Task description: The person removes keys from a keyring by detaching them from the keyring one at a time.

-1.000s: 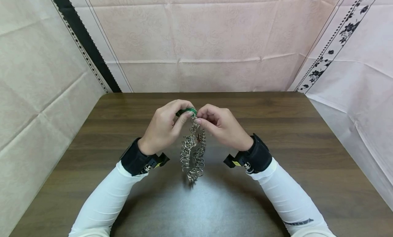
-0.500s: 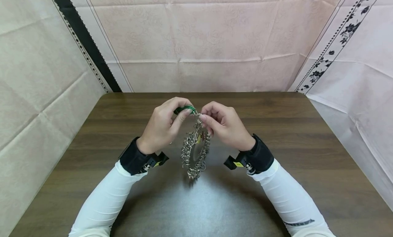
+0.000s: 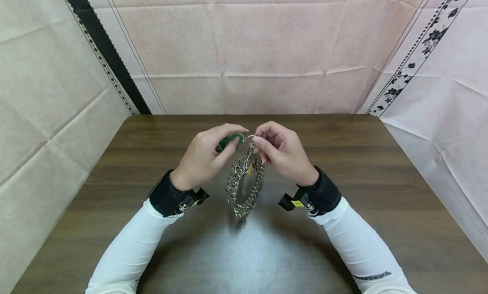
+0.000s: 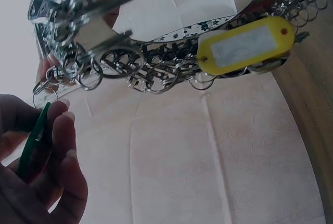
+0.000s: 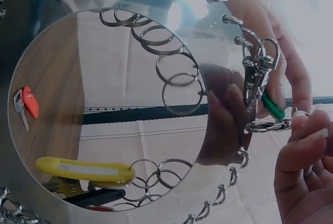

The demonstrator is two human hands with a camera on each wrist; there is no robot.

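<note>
A ring-shaped metal key holder [image 3: 234,181], its edge lined with several small split rings, hangs upright between the hands over the table. My left hand [image 3: 206,155] pinches a green key tag [image 3: 228,143] between thumb and fingers; its forefinger stretches out above the tag. A split ring [image 3: 250,137] joins the tag's end to the holder's top. Thumb and forefinger of my right hand [image 3: 281,155] pinch that ring. In the left wrist view a yellow key tag [image 4: 244,46] hangs from the holder. The right wrist view shows a red key tag [image 5: 30,102] through the holder's hole.
Under the hands is a brown wooden table [image 3: 152,243] with rounded far corners. Pale cloth [image 3: 267,44] hangs behind it and at both sides. Black straps [image 3: 322,192] with small cameras sit on both wrists.
My right hand has shifted slightly right and up, drawing the holder's top along. The holder has turned to show more of its hole. The left forefinger has straightened, exposing more of the green tag.
</note>
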